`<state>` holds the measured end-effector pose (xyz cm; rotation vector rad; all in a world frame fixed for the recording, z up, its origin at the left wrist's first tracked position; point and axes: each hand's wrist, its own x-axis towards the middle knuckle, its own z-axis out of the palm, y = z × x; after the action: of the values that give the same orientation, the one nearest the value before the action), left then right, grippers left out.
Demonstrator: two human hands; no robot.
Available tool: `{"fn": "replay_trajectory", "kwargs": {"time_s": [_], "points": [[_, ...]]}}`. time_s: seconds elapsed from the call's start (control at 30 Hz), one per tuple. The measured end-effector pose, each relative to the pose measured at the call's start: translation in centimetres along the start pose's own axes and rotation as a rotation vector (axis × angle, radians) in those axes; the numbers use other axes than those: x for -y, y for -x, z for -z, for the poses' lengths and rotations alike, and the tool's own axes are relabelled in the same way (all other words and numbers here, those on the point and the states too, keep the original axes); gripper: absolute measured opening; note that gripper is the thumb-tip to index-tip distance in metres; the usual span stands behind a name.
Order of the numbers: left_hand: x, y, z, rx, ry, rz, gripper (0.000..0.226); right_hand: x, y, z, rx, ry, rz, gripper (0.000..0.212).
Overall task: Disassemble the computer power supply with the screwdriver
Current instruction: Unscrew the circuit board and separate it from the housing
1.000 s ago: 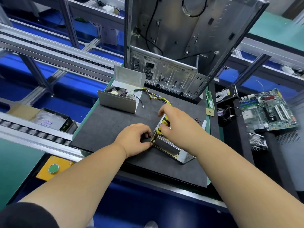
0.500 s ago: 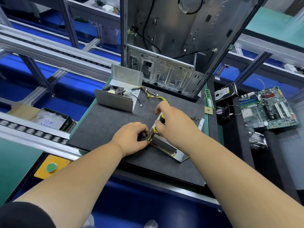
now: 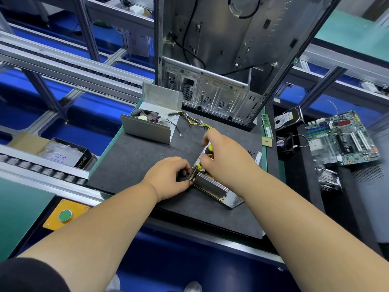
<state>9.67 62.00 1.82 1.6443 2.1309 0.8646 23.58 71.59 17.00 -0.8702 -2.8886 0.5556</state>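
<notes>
- On the dark mat, the power supply lies under my hands, near the front edge.
- My left hand pinches its near-left corner, fingers curled.
- My right hand grips the yellow-and-black screwdriver, tip down inside the housing.
- The removed cover stands farther back.

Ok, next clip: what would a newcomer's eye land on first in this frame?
Probably the two hands at the middle of the dark mat: the right hand grips a yellow-and-black screwdriver over the power supply housing, whose near end the left hand holds. Behind them an empty computer case stands upright, and a green motherboard lies off to the right.
</notes>
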Motion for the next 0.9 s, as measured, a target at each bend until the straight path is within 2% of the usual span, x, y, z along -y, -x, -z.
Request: {"fn": "replay_trajectory", "kwargs": {"time_s": [0.1,0.2,0.3,0.43,0.57,0.67,0.8,0.9], "points": [[-0.10,0.08,0.08,0.008,-0.003,0.006,0.035,0.07,0.10,0.29,0.044,-0.013,-0.010,0.016],[-0.15,0.07,0.12,0.008,0.001,0.012,0.036,0.15,0.10,0.31,0.029,0.100,0.013,0.016],[-0.17,0.10,0.15,0.013,-0.006,0.016,0.034,0.04,-0.23,0.29,0.025,0.185,-0.007,0.030],[-0.18,0.05,0.20,0.015,-0.012,0.015,0.035,-0.04,-0.48,0.24,0.042,0.106,0.010,0.017],[-0.20,-0.01,0.17,0.012,-0.003,0.010,0.037,0.06,-0.38,0.56,0.045,0.004,0.006,0.018],[-0.16,0.04,0.15,0.009,-0.008,0.005,0.035,0.04,-0.31,0.46,0.065,0.044,0.009,0.008],[-0.15,0.04,0.17,0.000,-0.011,-0.002,0.037,0.04,-0.43,0.35,0.054,0.146,0.004,0.027],[-0.18,0.05,0.19,0.001,-0.005,0.001,0.037,0.06,-0.65,0.20,0.065,0.143,0.023,0.021]]}}
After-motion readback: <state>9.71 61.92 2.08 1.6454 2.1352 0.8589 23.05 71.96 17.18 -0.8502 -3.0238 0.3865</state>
